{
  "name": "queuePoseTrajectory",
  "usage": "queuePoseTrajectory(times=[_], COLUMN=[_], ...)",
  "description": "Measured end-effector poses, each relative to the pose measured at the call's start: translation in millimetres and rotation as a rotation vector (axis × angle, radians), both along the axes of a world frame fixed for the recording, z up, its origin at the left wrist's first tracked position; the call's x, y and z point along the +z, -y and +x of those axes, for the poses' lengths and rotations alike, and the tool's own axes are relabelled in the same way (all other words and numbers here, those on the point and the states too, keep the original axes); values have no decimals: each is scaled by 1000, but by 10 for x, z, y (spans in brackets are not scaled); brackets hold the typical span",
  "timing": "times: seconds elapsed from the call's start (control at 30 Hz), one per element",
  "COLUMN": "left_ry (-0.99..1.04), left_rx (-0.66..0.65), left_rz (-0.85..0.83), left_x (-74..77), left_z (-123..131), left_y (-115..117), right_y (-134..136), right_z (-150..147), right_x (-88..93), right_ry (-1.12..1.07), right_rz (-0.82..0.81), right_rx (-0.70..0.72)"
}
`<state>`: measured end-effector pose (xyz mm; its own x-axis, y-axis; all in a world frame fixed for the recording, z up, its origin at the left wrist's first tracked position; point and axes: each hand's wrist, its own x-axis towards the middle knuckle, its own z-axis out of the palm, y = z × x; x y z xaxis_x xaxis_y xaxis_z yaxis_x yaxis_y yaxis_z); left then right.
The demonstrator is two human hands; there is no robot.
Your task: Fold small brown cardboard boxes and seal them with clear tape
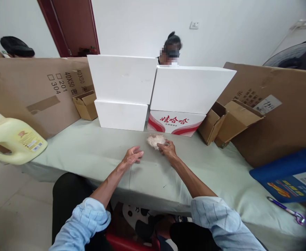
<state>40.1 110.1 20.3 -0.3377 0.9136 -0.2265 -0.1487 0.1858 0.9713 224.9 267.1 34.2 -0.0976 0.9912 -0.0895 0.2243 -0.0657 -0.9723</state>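
A pale, crumpled bundle in clear plastic [156, 140] lies on the light green tablecloth [111, 141], just in front of the white boxes. My right hand [168, 150] grips its right edge between thumb and fingers. What is inside the plastic is too unclear to name. To the left of the bundle, my left hand [132, 156] hovers low over the cloth, holding nothing, its fingers loosely curled and apart.
White boxes [123, 80] and a red-printed carton [176, 122] form a wall ahead. Large cardboard [38, 90] flanks the table, with small brown boxes [85, 104]. A yellow jug [14, 139], blue jug [294, 176] and purple-handled tool [283, 207] stand or lie outward. Another person sits behind.
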Motion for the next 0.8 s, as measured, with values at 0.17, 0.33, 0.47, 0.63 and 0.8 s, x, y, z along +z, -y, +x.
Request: queuePoseTrajectory(times=[0.17, 0.33, 0.47, 0.63, 0.8], left_ry=[83, 159, 225, 276, 219], left_rx=[74, 130, 104, 88, 37], left_rz=[-13, -11, 102, 294, 441], left_x=[59, 95, 170, 300, 376], left_z=[68, 213, 373, 540, 699], left_y=[-61, -39, 339, 1179, 1853], right_y=[452, 1072, 1661, 2363, 2807], right_z=[59, 93, 203, 490, 692], right_x=[-9, -90, -130, -118, 111], right_ry=[-52, -107, -158, -278, -299], right_rz=[-13, 84, 189, 287, 373], right_rx=[75, 128, 130, 122, 129])
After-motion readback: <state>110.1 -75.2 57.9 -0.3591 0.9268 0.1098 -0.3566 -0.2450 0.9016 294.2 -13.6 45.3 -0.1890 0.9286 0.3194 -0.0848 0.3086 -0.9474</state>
